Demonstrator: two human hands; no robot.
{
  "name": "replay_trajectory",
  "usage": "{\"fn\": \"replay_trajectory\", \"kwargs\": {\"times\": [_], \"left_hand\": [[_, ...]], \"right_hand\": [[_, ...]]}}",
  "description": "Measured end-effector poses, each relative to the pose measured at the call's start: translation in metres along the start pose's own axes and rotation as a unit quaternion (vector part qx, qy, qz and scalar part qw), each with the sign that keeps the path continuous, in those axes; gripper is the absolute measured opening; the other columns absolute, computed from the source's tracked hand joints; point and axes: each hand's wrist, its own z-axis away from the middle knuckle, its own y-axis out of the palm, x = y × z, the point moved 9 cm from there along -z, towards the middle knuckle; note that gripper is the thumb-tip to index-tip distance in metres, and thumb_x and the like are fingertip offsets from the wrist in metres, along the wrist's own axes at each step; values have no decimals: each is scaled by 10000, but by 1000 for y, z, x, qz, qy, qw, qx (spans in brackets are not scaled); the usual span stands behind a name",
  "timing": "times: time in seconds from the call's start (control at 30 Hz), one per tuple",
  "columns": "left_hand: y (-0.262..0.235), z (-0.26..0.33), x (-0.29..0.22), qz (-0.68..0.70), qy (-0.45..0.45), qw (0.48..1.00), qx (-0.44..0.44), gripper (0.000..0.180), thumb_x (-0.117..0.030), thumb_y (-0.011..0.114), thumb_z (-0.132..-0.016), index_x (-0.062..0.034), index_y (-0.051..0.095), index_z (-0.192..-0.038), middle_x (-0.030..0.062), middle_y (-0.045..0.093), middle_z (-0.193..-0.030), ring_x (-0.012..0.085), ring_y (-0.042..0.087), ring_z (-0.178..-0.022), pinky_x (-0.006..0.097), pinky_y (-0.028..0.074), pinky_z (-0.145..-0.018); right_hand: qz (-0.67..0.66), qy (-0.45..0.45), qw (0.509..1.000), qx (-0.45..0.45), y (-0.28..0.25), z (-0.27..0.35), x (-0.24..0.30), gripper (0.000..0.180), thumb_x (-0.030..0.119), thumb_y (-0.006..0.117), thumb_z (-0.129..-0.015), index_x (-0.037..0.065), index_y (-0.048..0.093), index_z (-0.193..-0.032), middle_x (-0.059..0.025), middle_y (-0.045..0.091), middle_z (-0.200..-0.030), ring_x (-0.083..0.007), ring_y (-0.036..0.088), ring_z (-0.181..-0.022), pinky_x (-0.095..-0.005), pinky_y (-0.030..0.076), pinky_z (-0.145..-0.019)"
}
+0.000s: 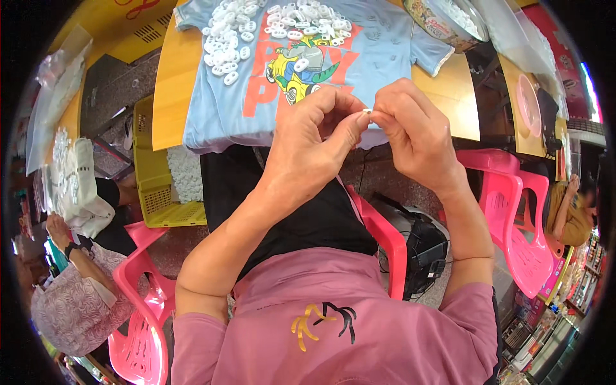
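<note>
My left hand (321,131) and my right hand (414,131) meet above the front edge of the table, fingertips pinched together. Between them is a small white plastic piece (367,111), mostly hidden by the fingers. Beneath and beyond my hands a light blue printed T-shirt (218,122) lies spread on the table. Two heaps of small white oval plastic pieces, each with holes, rest on the shirt: one heap (228,38) at the far left and another (308,22) at the far middle.
A round tub (443,29) of white pieces stands at the table's far right. Below the table's left side is a yellow crate (154,186) beside a pile of white pieces (186,173). Pink chairs (507,205) stand on both sides. Another person (83,282) sits at left, one at far right.
</note>
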Motion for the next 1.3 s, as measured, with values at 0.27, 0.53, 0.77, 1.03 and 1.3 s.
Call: {"fn": "replay_trajectory", "kwargs": {"times": [0.27,0.53,0.77,1.03,1.3], "left_hand": [[-9,-15,30,98,-81,991,30,157,-124,640,-923,21,600,-967,36,630,-836,91,595,-723,240,509,-654],[-10,-8,21,119,-79,989,45,148,-136,638,-926,7,600,-918,29,618,-820,88,584,-710,241,495,-647],[-9,3,11,64,-70,995,25,159,-129,674,-902,4,595,-939,47,637,-817,102,591,-712,240,489,-654],[-17,-2,31,58,-50,996,-42,139,-115,651,-915,13,600,-930,33,628,-784,86,587,-697,232,489,-632],[-50,-1,26,81,-45,992,-85,162,-117,638,-923,16,605,-1011,65,649,-870,125,622,-753,263,518,-705]], "right_hand": [[-5,77,997,-11,10,6,-23,93,34,628,-888,-22,554,-889,-114,557,-815,-254,549,-685,-314,453,-603],[55,-7,998,38,8,-1,-7,80,20,633,-874,-20,570,-901,-128,577,-819,-290,583,-706,-350,476,-614],[14,-18,999,28,11,0,3,70,0,597,-890,-29,535,-879,-140,550,-778,-295,554,-666,-356,454,-572],[-5,39,999,-9,32,9,-20,68,1,593,-898,-26,534,-876,-133,549,-781,-292,541,-659,-345,444,-570],[-113,157,980,41,40,-20,-47,88,54,617,-896,-20,622,-943,-118,592,-835,-231,582,-693,-319,466,-607]]}}
